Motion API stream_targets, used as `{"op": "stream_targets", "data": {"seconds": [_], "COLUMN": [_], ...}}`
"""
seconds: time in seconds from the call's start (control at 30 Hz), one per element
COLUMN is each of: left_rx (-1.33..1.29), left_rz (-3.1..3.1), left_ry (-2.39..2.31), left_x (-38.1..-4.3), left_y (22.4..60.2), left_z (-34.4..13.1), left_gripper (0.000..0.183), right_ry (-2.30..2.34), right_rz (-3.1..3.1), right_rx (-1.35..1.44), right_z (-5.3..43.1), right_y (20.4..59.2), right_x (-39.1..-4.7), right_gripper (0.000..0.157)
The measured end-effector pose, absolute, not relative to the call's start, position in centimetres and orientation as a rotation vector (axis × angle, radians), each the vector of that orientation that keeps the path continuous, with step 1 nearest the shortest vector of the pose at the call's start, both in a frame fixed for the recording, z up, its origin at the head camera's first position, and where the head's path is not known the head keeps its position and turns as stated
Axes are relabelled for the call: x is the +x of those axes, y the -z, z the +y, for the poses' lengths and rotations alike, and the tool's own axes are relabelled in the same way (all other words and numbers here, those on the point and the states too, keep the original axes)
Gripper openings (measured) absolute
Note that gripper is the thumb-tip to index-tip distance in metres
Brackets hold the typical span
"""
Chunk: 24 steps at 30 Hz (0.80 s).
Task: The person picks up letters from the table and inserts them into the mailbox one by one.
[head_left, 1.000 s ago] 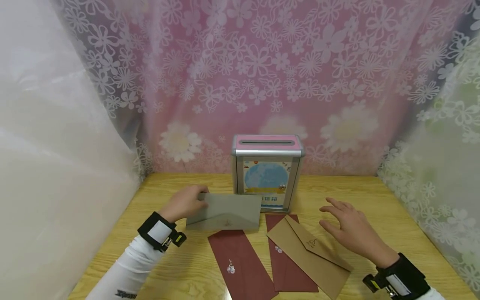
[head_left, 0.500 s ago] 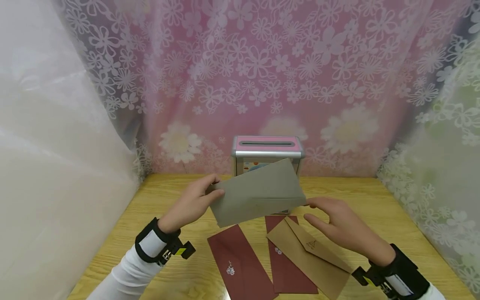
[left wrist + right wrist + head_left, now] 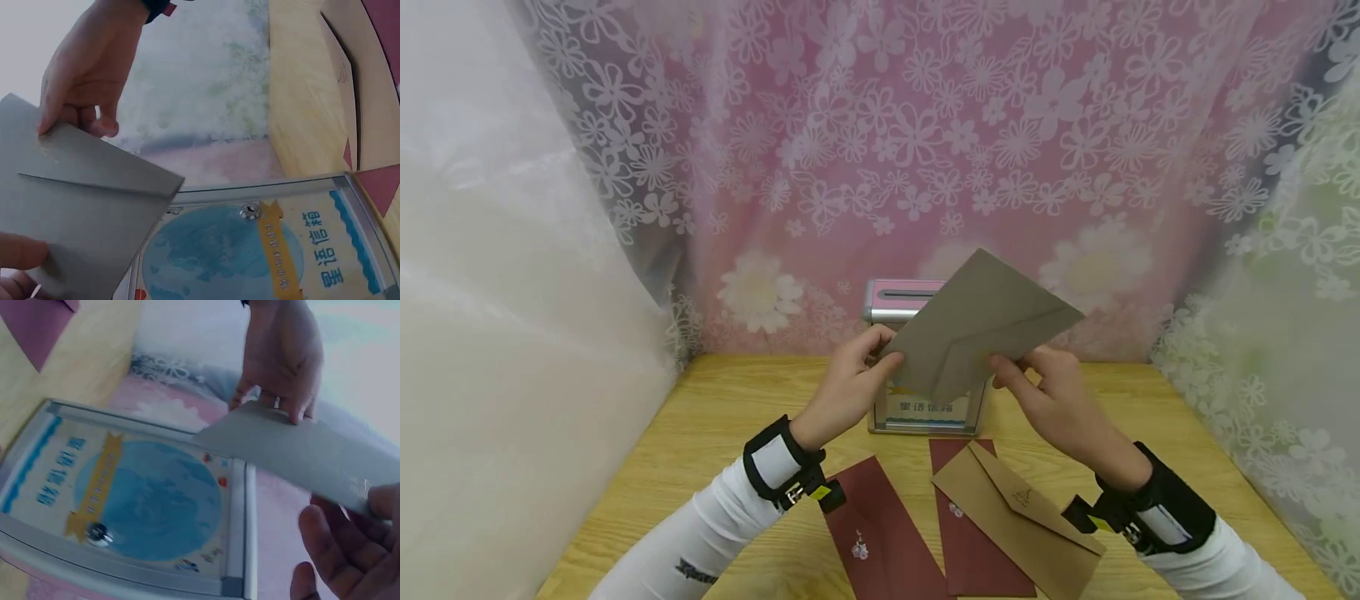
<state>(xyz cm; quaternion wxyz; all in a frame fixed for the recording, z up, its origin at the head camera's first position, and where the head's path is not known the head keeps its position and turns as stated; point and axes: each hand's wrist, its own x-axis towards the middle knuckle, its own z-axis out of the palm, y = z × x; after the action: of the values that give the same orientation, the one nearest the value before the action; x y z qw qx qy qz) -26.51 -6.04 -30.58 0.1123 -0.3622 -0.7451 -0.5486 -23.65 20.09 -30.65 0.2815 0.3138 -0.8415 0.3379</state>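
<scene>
In the head view a grey envelope (image 3: 985, 321) is held up at a slant before the mailbox (image 3: 880, 312), covering part of its pink top and front. My left hand (image 3: 850, 379) pinches the envelope's left corner between thumb and fingers. At its lower right edge my right hand (image 3: 1056, 404) pinches it too, thumb on the near face. The left wrist view shows the envelope's flap line (image 3: 94, 184) and both hands at its edges. From the right wrist, the envelope (image 3: 281, 444) is seen stretching between the two hands, beside the mailbox's blue-printed front (image 3: 150, 500).
On the wooden table (image 3: 700, 467) nearer me lie a dark red envelope (image 3: 887, 533), another dark red envelope (image 3: 973, 550) and a brown envelope (image 3: 1022, 517) across the latter. A pink floral curtain (image 3: 925, 167) hangs behind the mailbox, with pale sheets at the sides.
The grey envelope has risen from before the mailbox, moved right and tilted more steeply. My left hand went right with it; my right hand moved in and now grips its edge.
</scene>
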Motion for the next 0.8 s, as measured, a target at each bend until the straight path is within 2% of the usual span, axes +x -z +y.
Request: {"op": "stream_targets", "data": {"seconds": [0.07, 0.2, 0.4, 0.8], "left_rx": [-1.047, -1.013, -0.951, -0.838], "left_rz": [-2.202, -2.211, -2.172, -2.148], "left_ry": [1.522, 1.36, 1.27, 1.172], "left_x": [-27.5, -29.5, -30.8, -34.2], "left_y": [30.9, 31.0, 28.9, 25.6], "left_z": [-5.7, -5.2, -4.3, -3.1], "left_gripper": [0.01, 0.01, 0.017, 0.014], "right_ry": [-0.938, -0.991, -0.996, -0.87], "right_rz": [-2.187, -2.132, -2.154, -2.168], "right_rx": [0.823, 0.807, 0.737, 0.643], "right_z": [19.7, 19.8, 20.4, 19.6], "right_y": [29.4, 27.9, 25.9, 21.0], "right_x": [-23.7, -25.1, -27.7, -31.0], "right_gripper": [0.013, 0.021, 0.027, 0.031]}}
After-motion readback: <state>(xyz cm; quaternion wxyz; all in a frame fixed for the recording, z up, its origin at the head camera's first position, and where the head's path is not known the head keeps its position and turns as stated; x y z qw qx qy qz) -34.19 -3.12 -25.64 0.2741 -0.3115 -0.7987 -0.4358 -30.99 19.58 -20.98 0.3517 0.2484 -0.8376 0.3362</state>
